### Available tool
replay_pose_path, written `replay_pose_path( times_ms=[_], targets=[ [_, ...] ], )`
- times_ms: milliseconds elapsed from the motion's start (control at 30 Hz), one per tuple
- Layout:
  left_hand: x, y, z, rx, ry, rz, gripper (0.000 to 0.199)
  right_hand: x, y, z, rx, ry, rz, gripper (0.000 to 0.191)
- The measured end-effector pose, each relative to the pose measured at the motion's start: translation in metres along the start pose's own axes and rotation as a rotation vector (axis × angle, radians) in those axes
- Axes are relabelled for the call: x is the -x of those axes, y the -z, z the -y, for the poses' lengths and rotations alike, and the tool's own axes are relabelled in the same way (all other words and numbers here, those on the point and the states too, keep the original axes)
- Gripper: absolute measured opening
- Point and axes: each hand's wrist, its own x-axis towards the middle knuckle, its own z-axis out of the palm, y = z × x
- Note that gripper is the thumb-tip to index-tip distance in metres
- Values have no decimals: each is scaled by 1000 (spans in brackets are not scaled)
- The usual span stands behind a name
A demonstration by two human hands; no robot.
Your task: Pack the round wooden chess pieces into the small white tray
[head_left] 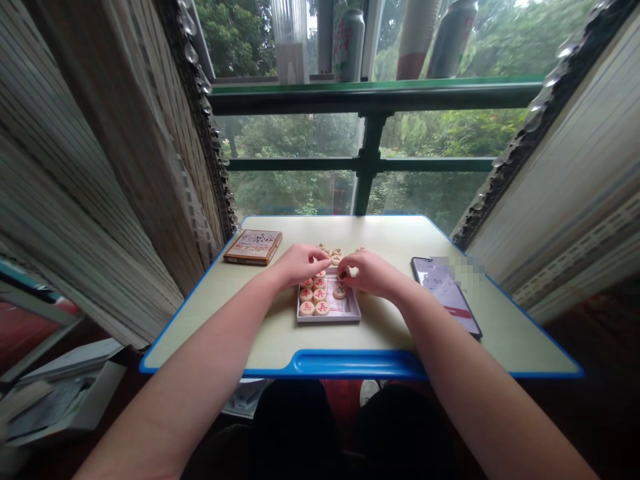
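A shallow white box lies on the small table, with red-marked round pieces in two columns on its left side. A dark-marked piece sits in its right part. Over the box's back left, my left hand has its fingers curled near the loose pieces; what its fingertips hold, if anything, is too small to tell. My right hand pinches a dark-marked piece at the box's back right. Several loose pieces lie behind the box, one of them beyond my right hand.
A flat patterned box lies at the table's back left. On the right is a phone. The table has a blue rim and front tray. Curtains hang on both sides; cans stand on the window ledge.
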Motion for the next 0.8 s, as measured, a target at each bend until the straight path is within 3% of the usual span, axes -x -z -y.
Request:
replay_pose_path(
  times_ms=[167,667,800],
  targets=[
    [-1,0,1,-13,-17,13,37,-1,-4,1,30,59,-5,17],
    [0,-6,-5,29,-40,42,39,0,-3,6,106,-191,-2,17],
    [1,-5,-6,17,-19,37,36,-1,-2,8,125,-189,17,17]
  ],
)
